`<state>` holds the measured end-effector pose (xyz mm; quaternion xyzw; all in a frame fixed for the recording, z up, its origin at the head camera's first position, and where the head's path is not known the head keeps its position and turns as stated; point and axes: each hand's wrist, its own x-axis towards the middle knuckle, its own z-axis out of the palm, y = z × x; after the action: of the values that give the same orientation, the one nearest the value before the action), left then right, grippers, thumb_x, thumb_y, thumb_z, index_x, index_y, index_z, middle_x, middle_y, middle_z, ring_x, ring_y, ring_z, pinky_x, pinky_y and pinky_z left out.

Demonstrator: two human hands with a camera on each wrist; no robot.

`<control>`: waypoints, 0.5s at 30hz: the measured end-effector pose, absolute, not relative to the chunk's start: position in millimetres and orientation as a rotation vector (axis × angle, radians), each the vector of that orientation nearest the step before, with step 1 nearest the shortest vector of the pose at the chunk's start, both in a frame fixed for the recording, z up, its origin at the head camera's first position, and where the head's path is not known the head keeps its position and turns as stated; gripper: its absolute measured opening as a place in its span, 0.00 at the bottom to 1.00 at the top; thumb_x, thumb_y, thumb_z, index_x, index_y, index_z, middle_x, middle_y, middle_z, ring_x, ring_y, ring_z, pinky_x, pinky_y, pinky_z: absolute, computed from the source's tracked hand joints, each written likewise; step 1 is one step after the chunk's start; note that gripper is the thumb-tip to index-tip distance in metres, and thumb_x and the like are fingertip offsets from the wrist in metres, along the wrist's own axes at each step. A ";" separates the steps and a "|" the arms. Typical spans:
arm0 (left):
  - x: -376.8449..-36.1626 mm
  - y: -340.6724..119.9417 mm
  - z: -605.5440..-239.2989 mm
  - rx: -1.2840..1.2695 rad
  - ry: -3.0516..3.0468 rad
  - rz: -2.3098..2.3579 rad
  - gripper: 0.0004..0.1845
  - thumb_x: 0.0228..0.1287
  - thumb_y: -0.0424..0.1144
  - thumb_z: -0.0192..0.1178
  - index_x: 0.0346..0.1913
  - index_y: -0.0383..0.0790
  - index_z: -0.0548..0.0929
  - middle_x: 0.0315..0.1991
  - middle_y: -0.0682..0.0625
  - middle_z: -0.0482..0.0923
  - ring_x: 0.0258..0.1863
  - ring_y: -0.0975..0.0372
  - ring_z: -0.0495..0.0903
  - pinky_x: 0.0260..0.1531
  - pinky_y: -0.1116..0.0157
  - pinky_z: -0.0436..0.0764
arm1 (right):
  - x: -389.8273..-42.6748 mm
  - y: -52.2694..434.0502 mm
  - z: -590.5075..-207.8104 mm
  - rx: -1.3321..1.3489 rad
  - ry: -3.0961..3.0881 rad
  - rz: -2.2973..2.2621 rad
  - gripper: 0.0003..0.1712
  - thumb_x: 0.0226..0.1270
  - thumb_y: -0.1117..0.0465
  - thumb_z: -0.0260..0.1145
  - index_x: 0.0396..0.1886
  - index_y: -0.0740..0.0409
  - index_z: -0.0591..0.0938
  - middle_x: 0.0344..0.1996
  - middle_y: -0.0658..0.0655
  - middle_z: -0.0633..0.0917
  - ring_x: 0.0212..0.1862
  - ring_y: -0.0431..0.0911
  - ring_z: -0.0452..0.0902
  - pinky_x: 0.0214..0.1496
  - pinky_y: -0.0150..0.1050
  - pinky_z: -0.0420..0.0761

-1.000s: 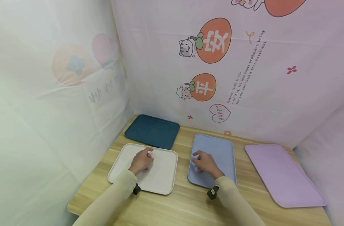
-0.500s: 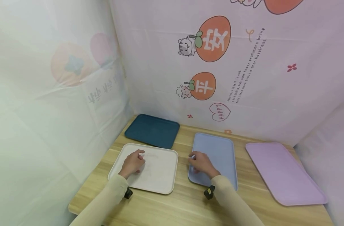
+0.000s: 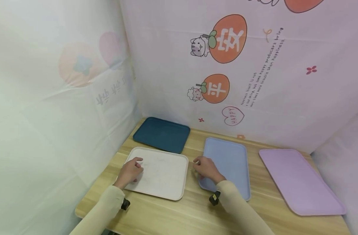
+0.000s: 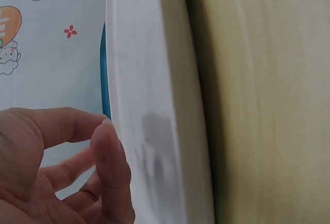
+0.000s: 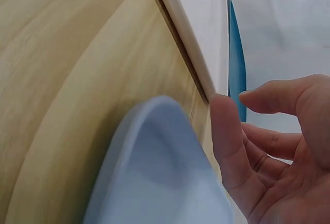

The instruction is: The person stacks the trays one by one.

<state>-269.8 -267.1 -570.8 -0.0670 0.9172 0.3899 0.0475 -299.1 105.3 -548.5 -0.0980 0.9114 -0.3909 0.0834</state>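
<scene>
Wooden table (image 3: 193, 209) carries four trays. Near its left edge lies the white tray (image 3: 164, 174); the left hand (image 3: 129, 172) hovers over that tray's left part, fingers loosely curled and grasping nothing, as the left wrist view (image 4: 56, 167) shows. Just right of it lies the light blue tray (image 3: 232, 160); the right hand (image 3: 206, 168) sits at this tray's near left corner, fingers relaxed and bent, holding nothing, thumb close to the rim in the right wrist view (image 5: 268, 146). At the far left corner lies the dark teal tray (image 3: 161, 134), and toward the right edge the lilac tray (image 3: 299, 181)
</scene>
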 end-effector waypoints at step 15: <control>-243.4 -291.4 -562.8 -0.264 2.834 1.142 0.28 0.68 0.35 0.62 0.71 0.37 0.80 0.47 0.45 0.83 0.21 0.60 0.80 0.22 0.64 0.83 | -298.7 92.0 -555.7 -0.357 2.698 -1.194 0.17 0.74 0.63 0.68 0.56 0.68 0.87 0.36 0.61 0.94 0.19 0.50 0.87 0.31 0.39 0.88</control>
<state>-243.4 -291.4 -562.8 -0.0860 0.9235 0.3720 0.0374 -298.7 92.0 -555.7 -0.1198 0.9045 -0.4004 0.0847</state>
